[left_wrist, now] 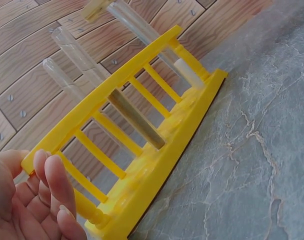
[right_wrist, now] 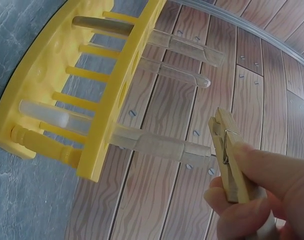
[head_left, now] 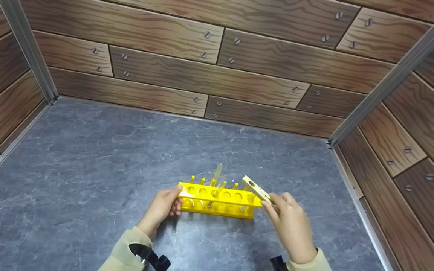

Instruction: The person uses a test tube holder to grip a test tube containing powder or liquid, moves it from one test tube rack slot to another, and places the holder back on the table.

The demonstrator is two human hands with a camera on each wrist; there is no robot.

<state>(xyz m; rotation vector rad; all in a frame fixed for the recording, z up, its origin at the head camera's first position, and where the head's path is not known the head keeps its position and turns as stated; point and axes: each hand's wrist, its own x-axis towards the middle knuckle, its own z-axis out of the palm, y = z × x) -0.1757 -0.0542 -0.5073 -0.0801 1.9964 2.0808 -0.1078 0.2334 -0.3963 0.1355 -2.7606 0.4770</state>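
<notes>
1. The yellow rack (head_left: pixel 219 200) stands on the grey surface (head_left: pixel 89 169), nearer its right edge than its left; its long axis runs roughly parallel to the far edge.
2. The left hand (head_left: pixel 165 204) grips the rack's left end.
3. The right hand (head_left: pixel 294 224) pinches a wooden clip (right_wrist: pixel 226 155), held over the rack's right end; its long axis slants toward the surface's far edge and leftward. Whether it touches the tube there is unclear.
4. The brown-filled tube (right_wrist: pixel 102 25) stands upright mid-rack, the white-filled tube (right_wrist: pixel 62 118) upright at the right end.
5. A clear tube (right_wrist: pixel 177 73) points rounded end up.
</notes>
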